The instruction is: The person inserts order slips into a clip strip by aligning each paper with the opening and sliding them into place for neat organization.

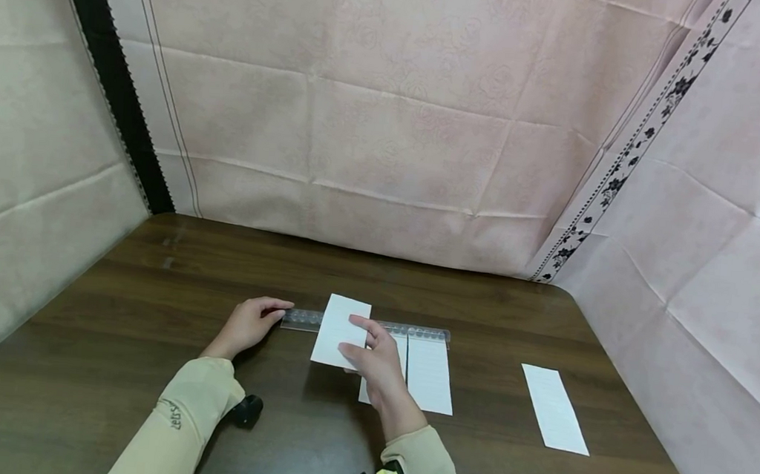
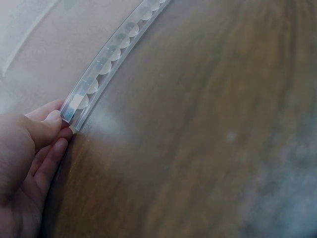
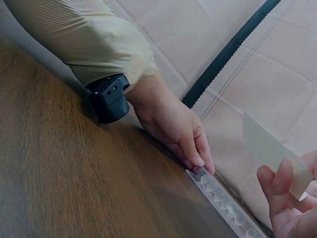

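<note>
A clear plastic ruler [image 1: 303, 320] with a row of round shapes along it lies crosswise on the table. My left hand [image 1: 248, 328] pinches its left end between thumb and fingers, as the left wrist view shows at the ruler [image 2: 106, 64]. In my right hand [image 1: 380, 363] is a white paper card [image 1: 333, 341], gripped by its right side and raised over the ruler, hiding part of it. Beneath the ruler's right half, two white cards lie side by side; the right one [image 1: 429, 378] shows almost fully, while my right hand partly covers the left one.
Another white card [image 1: 555, 409] lies apart on the right of the brown wooden table [image 1: 140, 389]. Pale patterned cloth [image 1: 395, 134] hangs behind the table and along both sides. Each wrist wears a black camera [image 1: 247, 411].
</note>
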The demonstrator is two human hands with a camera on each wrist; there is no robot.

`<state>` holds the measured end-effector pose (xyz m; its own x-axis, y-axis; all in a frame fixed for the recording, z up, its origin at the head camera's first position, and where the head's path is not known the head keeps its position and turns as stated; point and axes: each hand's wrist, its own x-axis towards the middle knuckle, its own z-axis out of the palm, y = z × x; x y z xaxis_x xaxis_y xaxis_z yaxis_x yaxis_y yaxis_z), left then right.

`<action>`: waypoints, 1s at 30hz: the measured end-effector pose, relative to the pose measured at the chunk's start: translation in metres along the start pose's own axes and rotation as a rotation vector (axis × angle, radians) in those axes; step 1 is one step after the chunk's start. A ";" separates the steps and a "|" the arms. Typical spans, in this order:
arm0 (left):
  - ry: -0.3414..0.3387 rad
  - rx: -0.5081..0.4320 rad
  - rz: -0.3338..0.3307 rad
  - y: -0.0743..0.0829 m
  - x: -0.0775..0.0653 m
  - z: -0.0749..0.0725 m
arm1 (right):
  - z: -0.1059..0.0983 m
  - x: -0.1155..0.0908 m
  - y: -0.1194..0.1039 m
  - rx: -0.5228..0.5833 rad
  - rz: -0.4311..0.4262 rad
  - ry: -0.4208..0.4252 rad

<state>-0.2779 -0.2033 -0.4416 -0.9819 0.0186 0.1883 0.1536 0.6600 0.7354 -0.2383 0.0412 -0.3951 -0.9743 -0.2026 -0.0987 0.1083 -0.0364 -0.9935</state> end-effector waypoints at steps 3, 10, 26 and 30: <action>-0.003 0.000 -0.009 0.000 0.001 0.000 | 0.002 -0.001 0.000 0.004 -0.001 -0.007; -0.004 0.000 -0.010 -0.001 0.002 0.001 | 0.005 0.000 0.001 0.014 0.003 -0.007; 0.004 0.008 -0.003 -0.001 0.002 0.001 | 0.017 0.004 0.007 0.026 0.005 -0.016; 0.003 0.000 -0.005 -0.001 0.002 0.001 | 0.020 0.003 0.007 0.030 0.012 -0.014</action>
<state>-0.2797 -0.2036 -0.4428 -0.9824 0.0131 0.1861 0.1484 0.6598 0.7366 -0.2365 0.0208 -0.4016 -0.9699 -0.2171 -0.1100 0.1263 -0.0627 -0.9900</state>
